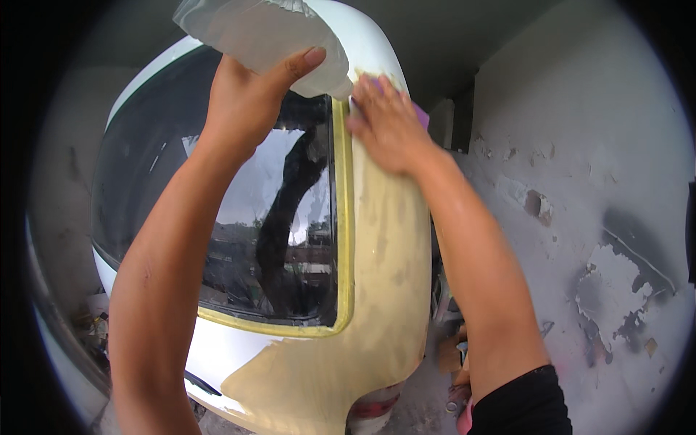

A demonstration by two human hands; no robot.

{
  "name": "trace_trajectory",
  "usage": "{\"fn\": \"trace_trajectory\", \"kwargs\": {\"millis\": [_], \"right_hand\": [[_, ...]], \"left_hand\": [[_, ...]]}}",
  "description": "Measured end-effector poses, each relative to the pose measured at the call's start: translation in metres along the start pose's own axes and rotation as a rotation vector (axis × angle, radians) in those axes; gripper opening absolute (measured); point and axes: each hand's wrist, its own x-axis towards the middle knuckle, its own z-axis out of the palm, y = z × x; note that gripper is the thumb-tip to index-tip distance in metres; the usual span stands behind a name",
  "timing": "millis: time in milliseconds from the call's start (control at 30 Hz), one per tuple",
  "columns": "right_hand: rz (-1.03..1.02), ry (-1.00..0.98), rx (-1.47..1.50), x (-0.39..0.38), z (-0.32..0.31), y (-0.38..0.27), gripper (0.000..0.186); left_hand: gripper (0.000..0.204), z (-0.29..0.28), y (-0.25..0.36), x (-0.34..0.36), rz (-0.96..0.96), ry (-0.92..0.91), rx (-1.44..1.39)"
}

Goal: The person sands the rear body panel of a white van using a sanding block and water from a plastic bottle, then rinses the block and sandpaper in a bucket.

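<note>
My left hand (246, 101) grips a translucent plastic container (261, 32) above the top of the car's rear window (290, 217). Yellow masking tape (342, 217) runs along that window's right and lower edges. My right hand (384, 123) presses a purple pad (419, 116) against the upper right pillar, its fingers spread over it and partly covering it. The car body is white (348, 22), with a beige, patchily coated area (388, 254) down the pillar and below the glass.
A grey wall (544, 109) with peeling patches stands close on the right. A red tail lamp (373, 406) shows at the lower corner of the car. Cardboard (451, 357) and small clutter lie on the floor beside it, partly behind my right forearm.
</note>
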Motion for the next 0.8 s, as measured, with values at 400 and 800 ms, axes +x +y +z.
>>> {"fn": "trace_trajectory", "kwargs": {"millis": [400,800], "right_hand": [[0.009,0.059,-0.057,-0.048,0.008,-0.011,0.063],[0.242,-0.124,0.024,-0.330,0.027,-0.214,0.080]], "left_hand": [[0.039,-0.005,-0.010,-0.029,0.075,-0.031,0.009],[0.038,-0.037,0.018,-0.120,-0.192,-0.227,-0.017]]}}
